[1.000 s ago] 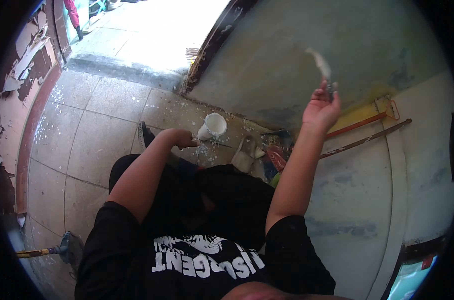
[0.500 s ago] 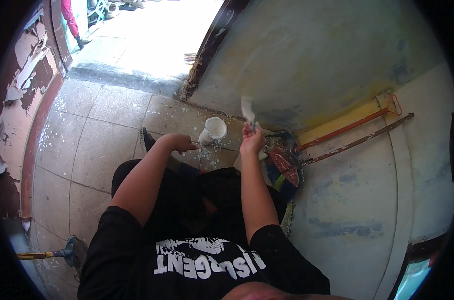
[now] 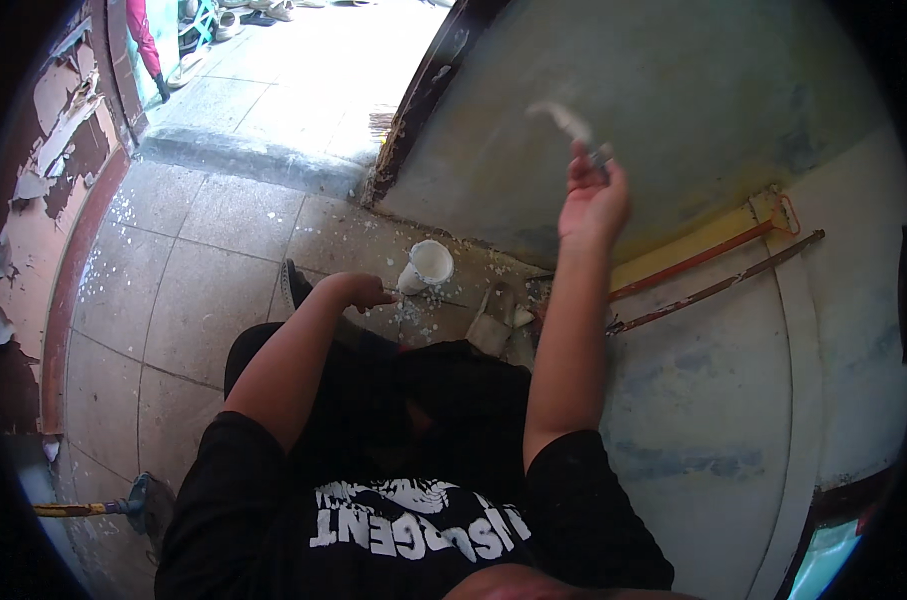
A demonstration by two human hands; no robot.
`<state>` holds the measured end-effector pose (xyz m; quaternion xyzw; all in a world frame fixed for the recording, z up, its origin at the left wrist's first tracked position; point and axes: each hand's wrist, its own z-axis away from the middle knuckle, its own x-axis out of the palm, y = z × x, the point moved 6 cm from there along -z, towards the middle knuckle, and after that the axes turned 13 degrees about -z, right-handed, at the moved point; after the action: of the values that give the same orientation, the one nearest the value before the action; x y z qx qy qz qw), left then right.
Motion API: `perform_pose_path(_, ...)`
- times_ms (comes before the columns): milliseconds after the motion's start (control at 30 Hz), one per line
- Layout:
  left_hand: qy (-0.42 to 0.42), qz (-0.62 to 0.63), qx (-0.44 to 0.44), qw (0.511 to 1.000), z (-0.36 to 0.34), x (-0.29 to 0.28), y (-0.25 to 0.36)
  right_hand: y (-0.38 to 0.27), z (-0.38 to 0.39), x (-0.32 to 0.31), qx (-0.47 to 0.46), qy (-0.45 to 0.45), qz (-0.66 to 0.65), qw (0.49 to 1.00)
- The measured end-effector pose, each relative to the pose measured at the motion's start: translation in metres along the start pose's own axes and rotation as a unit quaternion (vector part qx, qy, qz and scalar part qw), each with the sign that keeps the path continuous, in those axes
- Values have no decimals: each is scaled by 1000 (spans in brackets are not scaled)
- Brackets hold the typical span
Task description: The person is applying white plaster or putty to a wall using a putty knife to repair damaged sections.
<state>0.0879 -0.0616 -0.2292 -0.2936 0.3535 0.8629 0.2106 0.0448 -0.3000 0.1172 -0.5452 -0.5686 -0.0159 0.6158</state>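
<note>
My right hand is raised in front of the grey-green wall, fingers closed round the handle of a paintbrush. The brush's whitish bristles point up and left, blurred by motion; I cannot tell whether they touch the wall. My left hand hangs over my bent knee, holding nothing, with a finger stretched toward a white paint container. That container stands upright on the tiled floor, with white paint inside and down its side.
White drips speckle the floor. A red-handled tool and a brown pole lean along the right wall. A pale cloth-like item lies right of the container. Another yellow-handled tool is at lower left. A bright doorway opens ahead; a person's red sleeve shows beyond.
My right hand has moved up and to the right along the wall with the paintbrush. The pale item on the floor shows more now. My left hand has barely moved.
</note>
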Motion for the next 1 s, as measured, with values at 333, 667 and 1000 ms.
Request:
perform_pose_path(333,6,30,14,999,-18,6,-16,19,41,12,-55,-53,-7,997)
perform_pose_path(667,34,46,-42,998,-6,6,-13,86,41,-204,72,-18,60,995)
perform_pose_path(1000,-25,55,-91,994,20,-1,5,85,39,-243,92,170,21,981)
